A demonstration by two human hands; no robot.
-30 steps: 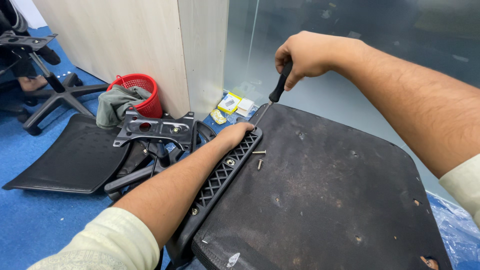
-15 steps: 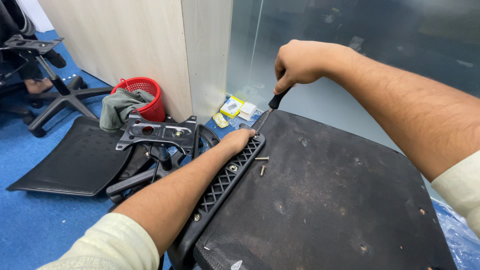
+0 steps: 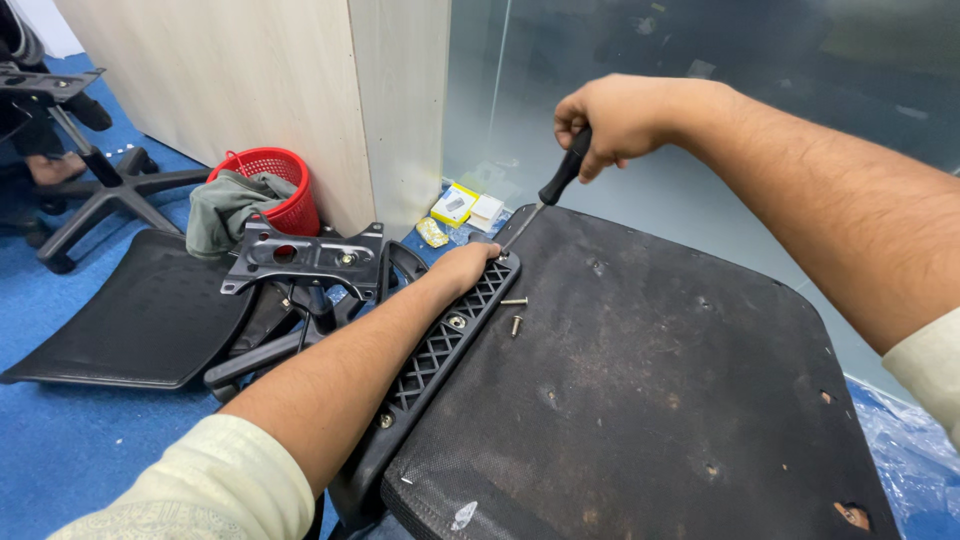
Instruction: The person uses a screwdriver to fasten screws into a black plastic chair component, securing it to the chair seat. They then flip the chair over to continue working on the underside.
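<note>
A black chair seat (image 3: pixel 660 380) lies upside down in front of me, with a black lattice plastic strip (image 3: pixel 440 340) along its left edge. My left hand (image 3: pixel 465 265) rests on the far end of that strip, fingers curled at its corner. My right hand (image 3: pixel 615 120) is closed around the black handle of a screwdriver (image 3: pixel 553 188), whose tip points down at the seat's far left corner, right beside my left fingertips. Two loose screws (image 3: pixel 515 312) lie on the seat just behind the strip.
A black metal chair mechanism plate (image 3: pixel 305 258) and a mesh chair back (image 3: pixel 130 310) lie on the blue carpet at left. A red basket (image 3: pixel 275 180) with a grey cloth stands by the wooden partition (image 3: pixel 300 90). Small yellow and white boxes (image 3: pixel 465 210) sit near the glass wall. A chair base (image 3: pixel 100 185) stands far left.
The view has shifted slightly. My right hand has kept the screwdriver at the seat's corner, and my left hand has stayed on the strip.
</note>
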